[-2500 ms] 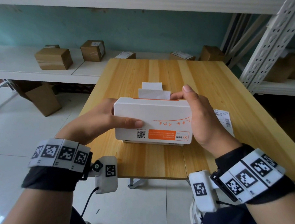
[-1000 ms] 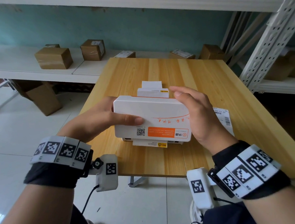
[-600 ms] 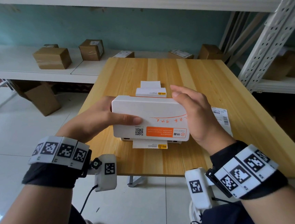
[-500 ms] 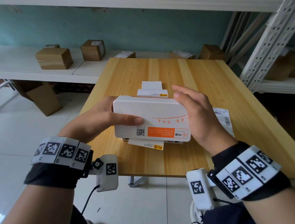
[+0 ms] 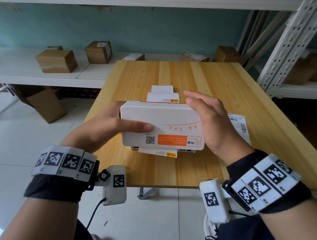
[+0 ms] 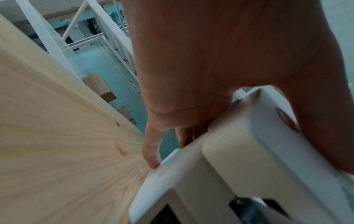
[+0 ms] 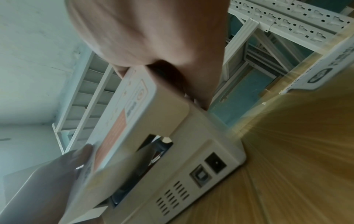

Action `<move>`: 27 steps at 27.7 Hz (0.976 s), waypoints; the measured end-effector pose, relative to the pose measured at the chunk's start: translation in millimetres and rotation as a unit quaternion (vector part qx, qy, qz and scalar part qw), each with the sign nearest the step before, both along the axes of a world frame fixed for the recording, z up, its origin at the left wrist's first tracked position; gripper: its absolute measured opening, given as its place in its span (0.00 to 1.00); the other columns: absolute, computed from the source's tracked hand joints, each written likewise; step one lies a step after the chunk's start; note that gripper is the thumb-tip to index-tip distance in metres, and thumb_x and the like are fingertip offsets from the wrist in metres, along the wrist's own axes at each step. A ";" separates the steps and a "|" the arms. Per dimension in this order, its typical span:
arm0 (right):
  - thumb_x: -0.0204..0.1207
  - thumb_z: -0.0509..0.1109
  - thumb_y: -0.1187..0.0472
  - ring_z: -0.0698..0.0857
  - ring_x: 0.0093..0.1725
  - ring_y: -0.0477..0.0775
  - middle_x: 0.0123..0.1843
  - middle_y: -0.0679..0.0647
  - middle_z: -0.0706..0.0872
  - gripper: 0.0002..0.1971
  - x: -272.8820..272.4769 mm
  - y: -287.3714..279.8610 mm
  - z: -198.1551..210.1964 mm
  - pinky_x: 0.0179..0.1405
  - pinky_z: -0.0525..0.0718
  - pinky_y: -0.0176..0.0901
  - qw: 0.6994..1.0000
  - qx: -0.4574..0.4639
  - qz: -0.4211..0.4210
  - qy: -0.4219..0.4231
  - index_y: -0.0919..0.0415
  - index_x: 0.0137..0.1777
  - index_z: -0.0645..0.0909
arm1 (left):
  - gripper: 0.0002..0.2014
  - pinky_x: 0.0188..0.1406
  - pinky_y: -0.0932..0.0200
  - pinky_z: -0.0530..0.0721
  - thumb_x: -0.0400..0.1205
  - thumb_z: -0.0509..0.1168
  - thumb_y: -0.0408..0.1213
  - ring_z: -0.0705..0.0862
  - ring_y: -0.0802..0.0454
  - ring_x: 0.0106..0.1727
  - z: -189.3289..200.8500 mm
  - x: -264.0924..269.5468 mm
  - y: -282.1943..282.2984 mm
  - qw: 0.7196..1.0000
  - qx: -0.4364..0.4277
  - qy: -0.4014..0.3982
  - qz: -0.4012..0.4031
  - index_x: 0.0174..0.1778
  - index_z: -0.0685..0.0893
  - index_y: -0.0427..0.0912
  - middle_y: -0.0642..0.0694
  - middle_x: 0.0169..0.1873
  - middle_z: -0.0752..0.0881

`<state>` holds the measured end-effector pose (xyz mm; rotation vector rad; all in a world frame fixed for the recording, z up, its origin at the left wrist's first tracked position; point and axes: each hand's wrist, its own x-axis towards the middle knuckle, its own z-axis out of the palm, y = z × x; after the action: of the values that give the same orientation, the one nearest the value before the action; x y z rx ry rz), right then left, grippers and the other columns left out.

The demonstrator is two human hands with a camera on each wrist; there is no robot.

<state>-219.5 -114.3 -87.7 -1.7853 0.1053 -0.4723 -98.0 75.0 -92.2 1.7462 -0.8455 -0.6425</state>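
Observation:
A white label printer (image 5: 160, 123) with an orange sticker stands near the front edge of the wooden table (image 5: 169, 75). My left hand (image 5: 106, 128) grips its left end, thumb on the lid and fingers round the side. My right hand (image 5: 211, 123) wraps the right end, fingers curled over the far top edge. A strip of white label paper (image 5: 158, 154) sticks out of the near slot, and more label paper (image 5: 162, 96) rises behind the printer. The right wrist view shows the printer (image 7: 172, 159) from its port side, with the paper (image 7: 114, 174) blurred.
A printed shipping label (image 5: 239, 126) lies flat on the table right of my right hand. Cardboard boxes (image 5: 56, 60) sit on the low white shelf behind, another box (image 5: 46, 106) on the floor at left. A white metal rack (image 5: 290, 37) stands at the right.
My right fingers have curled down over the lid's right end. A label strip has come out of the near slot and now lies straighter. The left hand has kept its grip.

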 end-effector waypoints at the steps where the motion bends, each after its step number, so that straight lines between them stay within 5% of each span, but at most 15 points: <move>1: 0.87 0.58 0.60 0.87 0.37 0.35 0.36 0.30 0.90 0.28 0.2 -0.1 -0.4 0.30 0.80 0.28 1.000 0.000 -0.001 -0.001 0.29 0.33 0.87 | 0.23 0.63 0.32 0.86 0.72 0.76 0.36 0.92 0.39 0.56 -0.1 0.2 0.0 1.000 -0.002 0.002 -0.002 0.65 0.87 0.39 0.40 0.55 0.94; 9: 0.79 0.58 0.51 0.87 0.36 0.37 0.36 0.33 0.89 0.19 3.9 -1.8 -4.8 0.30 0.79 0.30 1.000 -0.004 -0.008 0.000 0.29 0.35 0.87 | 0.21 0.59 0.39 0.88 0.72 0.75 0.36 0.93 0.41 0.55 -0.2 0.9 -0.3 1.000 0.004 0.001 0.007 0.62 0.87 0.39 0.41 0.54 0.94; 13: 0.78 0.59 0.48 0.89 0.43 0.46 0.40 0.45 0.91 0.13 5.3 -6.1 -9.9 0.35 0.83 0.37 1.000 -0.002 -0.026 0.009 0.41 0.48 0.87 | 0.20 0.59 0.36 0.87 0.71 0.75 0.35 0.93 0.39 0.54 -0.7 1.2 -0.4 1.000 0.002 0.003 0.011 0.60 0.88 0.38 0.39 0.53 0.94; 17: 0.87 0.57 0.57 0.88 0.37 0.39 0.35 0.38 0.90 0.25 3.6 -6.4 -8.9 0.31 0.82 0.33 1.000 -0.003 -0.008 0.011 0.33 0.36 0.89 | 0.21 0.61 0.33 0.85 0.71 0.76 0.34 0.92 0.37 0.54 -2.0 0.4 -1.5 1.000 -0.005 0.009 0.016 0.61 0.88 0.37 0.38 0.53 0.94; 20: 0.85 0.57 0.55 0.88 0.37 0.41 0.34 0.38 0.90 0.24 4.3 -4.4 -7.9 0.34 0.82 0.39 1.000 -0.011 -0.018 0.016 0.32 0.35 0.88 | 0.24 0.62 0.31 0.84 0.69 0.78 0.37 0.92 0.37 0.55 -1.9 0.0 -1.2 1.000 -0.008 0.013 0.009 0.62 0.88 0.37 0.38 0.53 0.94; 23: 0.78 0.58 0.48 0.87 0.39 0.53 0.35 0.47 0.90 0.18 4.4 -3.1 -7.3 0.36 0.79 0.48 0.998 -0.020 -0.047 0.020 0.40 0.36 0.89 | 0.28 0.63 0.29 0.84 0.67 0.79 0.43 0.92 0.37 0.56 -0.9 0.0 -0.8 1.000 -0.006 0.017 0.002 0.63 0.87 0.37 0.38 0.54 0.94; 27: 0.77 0.57 0.46 0.85 0.42 0.62 0.38 0.58 0.86 0.21 4.6 -4.5 -8.8 0.36 0.78 0.53 0.998 -0.020 -0.059 0.027 0.61 0.43 0.85 | 0.23 0.63 0.27 0.84 0.71 0.77 0.36 0.92 0.37 0.55 -1.7 1.5 -0.7 1.000 -0.004 0.015 0.007 0.63 0.86 0.36 0.38 0.54 0.94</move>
<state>-214.9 -118.7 -96.5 -1.8390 0.2418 -0.5139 -96.5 74.3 -93.9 1.7286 -0.8136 -0.6540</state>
